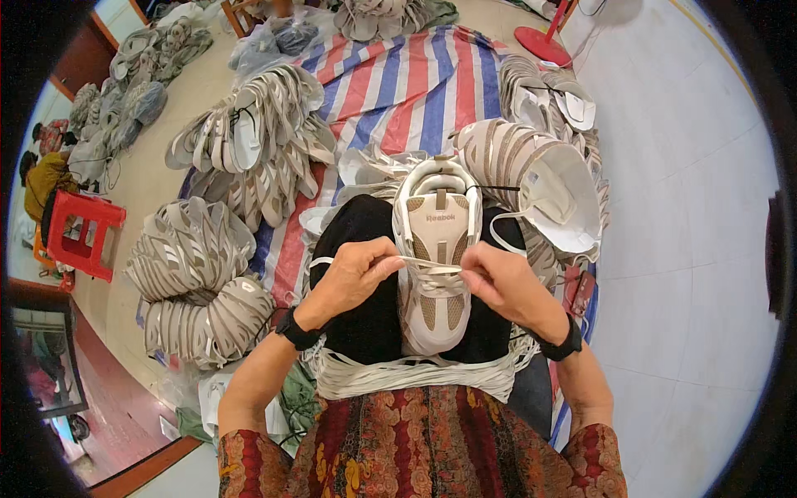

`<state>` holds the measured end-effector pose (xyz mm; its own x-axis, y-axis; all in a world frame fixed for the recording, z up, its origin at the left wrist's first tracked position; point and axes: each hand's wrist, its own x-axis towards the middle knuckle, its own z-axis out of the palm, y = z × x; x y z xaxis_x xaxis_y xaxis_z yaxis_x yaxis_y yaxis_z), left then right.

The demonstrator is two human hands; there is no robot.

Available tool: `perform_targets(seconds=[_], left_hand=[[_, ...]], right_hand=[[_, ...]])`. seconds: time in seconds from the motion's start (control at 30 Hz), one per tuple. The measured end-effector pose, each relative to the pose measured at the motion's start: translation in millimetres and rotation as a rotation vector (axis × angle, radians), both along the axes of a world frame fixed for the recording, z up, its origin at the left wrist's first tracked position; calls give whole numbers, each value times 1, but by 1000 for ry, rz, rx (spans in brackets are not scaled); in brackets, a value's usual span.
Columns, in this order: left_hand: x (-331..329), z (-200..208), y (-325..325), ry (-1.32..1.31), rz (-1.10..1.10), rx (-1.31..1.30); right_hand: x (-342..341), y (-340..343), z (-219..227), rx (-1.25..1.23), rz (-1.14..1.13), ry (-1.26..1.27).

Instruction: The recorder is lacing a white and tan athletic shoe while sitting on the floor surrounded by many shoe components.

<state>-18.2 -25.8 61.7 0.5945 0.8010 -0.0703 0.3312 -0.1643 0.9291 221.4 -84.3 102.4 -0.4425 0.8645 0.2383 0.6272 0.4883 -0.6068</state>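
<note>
A beige and white shoe upper [435, 319] lies over my dark-clothed knees, its toe toward me and its padded collar away. My left hand [359, 272] pinches one side of a cream shoelace [427, 265] just left of the lacing area. On the other side, my right hand [496, 278] is closed on the lace too, its thumb and fingers pressed together over the shoe. The lace runs taut between both hands across the lower eyelets. A loose end loops out beyond my right hand. Across my lap lies a thick bundle of cream laces [407, 378].
Tied bundles of similar uppers [195, 249] stand at left, with more [540, 178] close at right. A striped red, white and blue sheet [407, 83] covers the floor ahead. Farther left are a red plastic stool [83, 232] and a seated person [43, 184]. A red stand base [541, 46] is at the back.
</note>
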Motion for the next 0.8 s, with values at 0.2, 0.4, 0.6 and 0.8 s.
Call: perform_targets(seconds=[0.2, 0.4, 0.6, 0.8], left_hand=[[-5, 1, 6, 57, -4, 266], [-53, 3, 16, 115, -98, 179], [-246, 7, -25, 360, 302, 104], [-419, 10, -93, 518, 825, 31]], right_hand=[[18, 17, -1, -614, -250, 620], [77, 11, 6, -625, -212, 297], [250, -45, 54, -537, -504, -156], [383, -149, 68, -332, -900, -233]])
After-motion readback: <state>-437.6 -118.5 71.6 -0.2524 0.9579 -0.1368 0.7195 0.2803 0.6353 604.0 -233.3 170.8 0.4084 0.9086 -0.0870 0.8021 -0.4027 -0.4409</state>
